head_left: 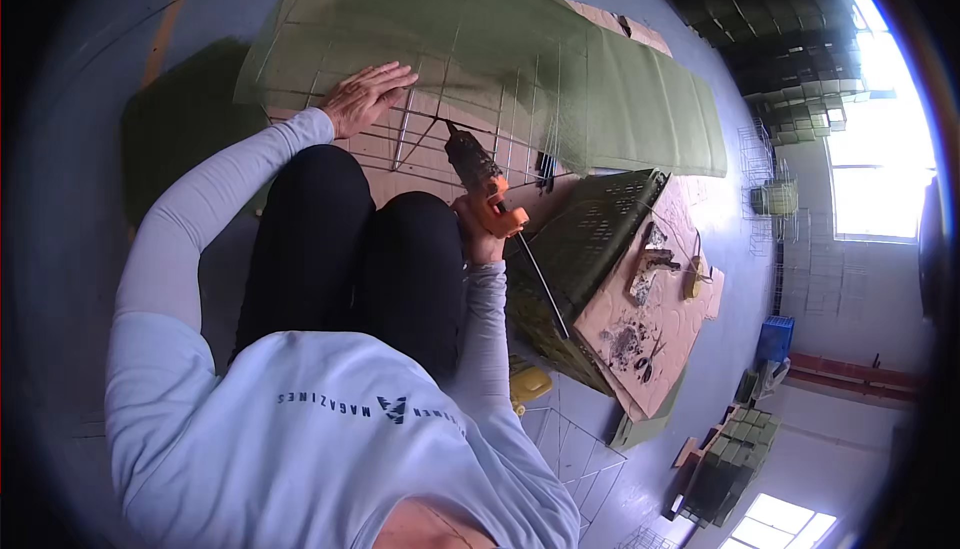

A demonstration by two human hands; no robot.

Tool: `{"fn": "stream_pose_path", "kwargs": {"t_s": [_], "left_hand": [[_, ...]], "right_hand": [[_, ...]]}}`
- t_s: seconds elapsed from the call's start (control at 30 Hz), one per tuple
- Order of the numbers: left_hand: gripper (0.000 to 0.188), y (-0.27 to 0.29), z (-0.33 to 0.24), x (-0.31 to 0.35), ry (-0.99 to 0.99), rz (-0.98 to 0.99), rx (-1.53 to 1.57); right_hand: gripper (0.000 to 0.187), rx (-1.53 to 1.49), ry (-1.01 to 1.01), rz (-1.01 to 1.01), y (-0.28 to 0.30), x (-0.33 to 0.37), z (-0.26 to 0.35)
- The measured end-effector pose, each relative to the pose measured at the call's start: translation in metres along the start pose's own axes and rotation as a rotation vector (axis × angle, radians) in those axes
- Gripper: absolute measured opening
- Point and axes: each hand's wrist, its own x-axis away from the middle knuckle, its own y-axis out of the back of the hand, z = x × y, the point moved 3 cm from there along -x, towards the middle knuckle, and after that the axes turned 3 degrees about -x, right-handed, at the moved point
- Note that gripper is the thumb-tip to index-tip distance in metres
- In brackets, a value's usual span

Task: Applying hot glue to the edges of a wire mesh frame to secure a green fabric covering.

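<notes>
Orange glue gun (488,191), mid-frame, gripped by right hand (479,236), nozzle (450,129) toward wire grid (404,127); flattened left hand (366,99) probably steadies green mesh (600,79).

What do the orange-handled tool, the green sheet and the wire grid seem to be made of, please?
Orange-handled tool: body probably smooth plastic, being brightly coloured; its rod looks like metal, slim and straight. Green sheet: likely synthetic mesh, since the wire grid shows through. Grid: probably metal, with silvery glints.
</notes>
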Motion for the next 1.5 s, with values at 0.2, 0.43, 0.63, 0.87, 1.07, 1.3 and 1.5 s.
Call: {"fn": "stream_pose_path", "kwargs": {"t_s": [0.2, 0.43, 0.63, 0.87, 1.07, 1.3, 1.5], "left_hand": [[0.044, -0.003, -0.006, -0.002, 0.008, -0.008, -0.001], [0.045, 0.0, -0.002, -0.002, 0.008, 0.006, -0.014], [0.046, 0.001, -0.001, -0.003, 0.011, 0.021, -0.01], [0.048, 0.002, -0.001, -0.002, 0.026, 0.046, -0.012], [0.05, 0.003, -0.002, -0.002, 0.039, 0.027, -0.023], [0.049, 0.003, -0.004, -0.003, 0.047, 0.028, -0.019], [0.05, 0.003, -0.003, -0.003, 0.045, 0.026, -0.022]], "right_hand": [[0.011, -0.011, -0.02, -0.073, 0.01, 0.005, -0.006], [0.009, -0.317, -0.395, -0.313, 0.015, 0.02, -0.022], [0.012, 0.063, -0.194, -0.314, 0.022, 0.021, -0.021], [0.018, -0.8, -0.616, -0.57, 0.026, 0.027, -0.022], [0.019, -0.788, -0.581, -0.596, 0.032, 0.028, -0.022], [0.02, -0.3, -0.398, -0.527, 0.037, 0.035, -0.025], [0.021, -0.739, -0.588, -0.629, 0.029, 0.041, -0.042]]}}
